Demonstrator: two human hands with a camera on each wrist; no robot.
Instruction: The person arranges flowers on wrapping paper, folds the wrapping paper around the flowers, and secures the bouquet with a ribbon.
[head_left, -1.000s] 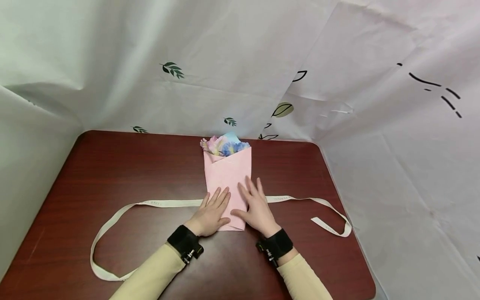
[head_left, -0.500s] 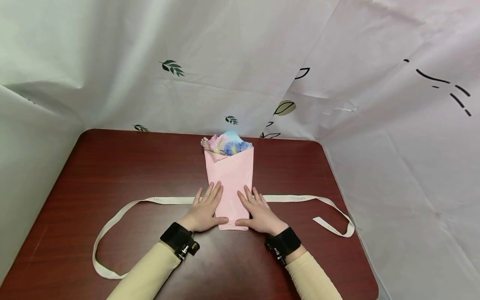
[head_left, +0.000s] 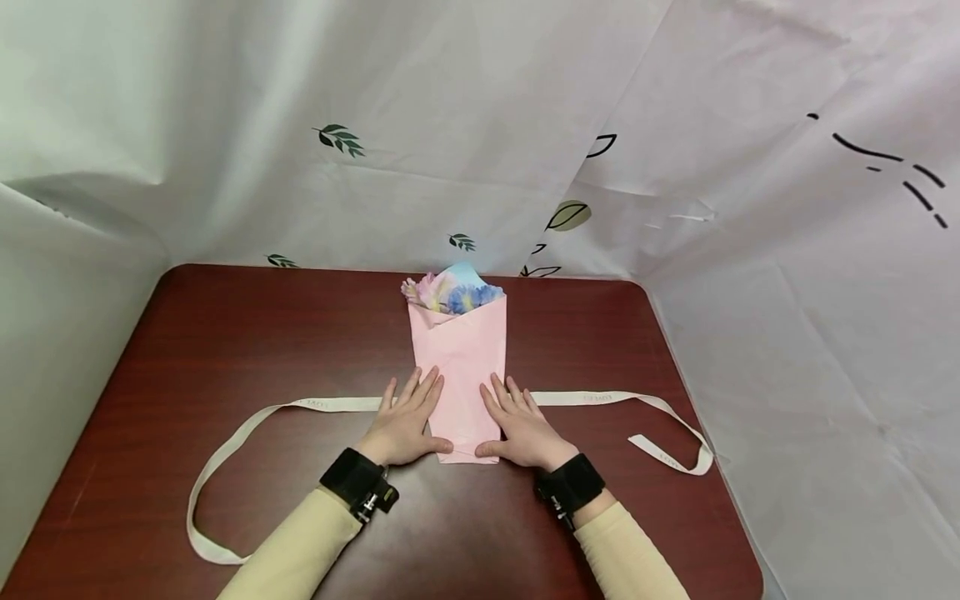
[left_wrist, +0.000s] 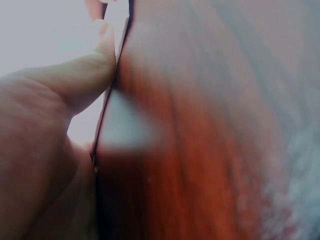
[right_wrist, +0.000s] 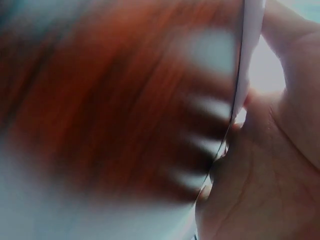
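A bouquet wrapped in pink paper point(head_left: 465, 358) lies on the table, its pink and blue flowers point(head_left: 461, 296) showing at the far end. My left hand point(head_left: 405, 429) rests with spread, straight fingers on the left side of the wrap, thumb near its lower end. On the opposite side my right hand point(head_left: 525, 429) lies likewise, fingers extended along the edge. A long cream ribbon point(head_left: 330, 405) with faint lettering runs crosswise and is hidden under the wrap and hands. In the left wrist view the thumb point(left_wrist: 75, 80) is seen close up against the tabletop.
The dark red wooden table point(head_left: 262, 333) has rounded corners. White leaf-printed cloth point(head_left: 450, 125) hangs behind and at both sides. The ribbon loops round on the left, and its cut end point(head_left: 652, 450) curls near the right edge.
My left hand has slid left to the side of the wrap. The right hand has shifted slightly right and down, its thumb now near the lower end. The bouquet has barely moved.
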